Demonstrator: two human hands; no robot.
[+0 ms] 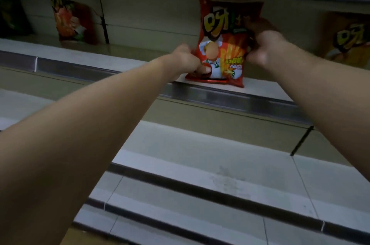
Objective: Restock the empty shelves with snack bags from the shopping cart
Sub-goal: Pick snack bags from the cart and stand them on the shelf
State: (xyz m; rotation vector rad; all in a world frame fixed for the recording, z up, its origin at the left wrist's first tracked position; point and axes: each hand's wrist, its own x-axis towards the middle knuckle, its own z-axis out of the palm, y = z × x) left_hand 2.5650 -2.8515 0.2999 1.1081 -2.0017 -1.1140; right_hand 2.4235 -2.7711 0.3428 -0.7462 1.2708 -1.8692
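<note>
Bag-handling fills the middle of the view: a red snack bag (222,44) stands upright on the shelf (124,62), its bottom edge resting near the shelf's front lip and its top close under the shelf above. Both hands reach in from the near side and flank it. The left hand (187,60) grips the bag's lower left corner, fingers curled round the edge with the thumb pressed on the front near the bottom seam. The right hand (262,44) holds the bag's right edge higher up, about halfway along its height, fingers wrapped behind the packet and partly in shadow.

Left of the red snack bag, on the same shelf, a second red bag (72,22) leans against the back panel, and further left a dark green bag (12,12) sits at the frame's edge. Right of the red snack bag stands an orange bag (344,38), blurred. Below the bag's shelf, the lower shelves (200,144) step out toward the camera.
</note>
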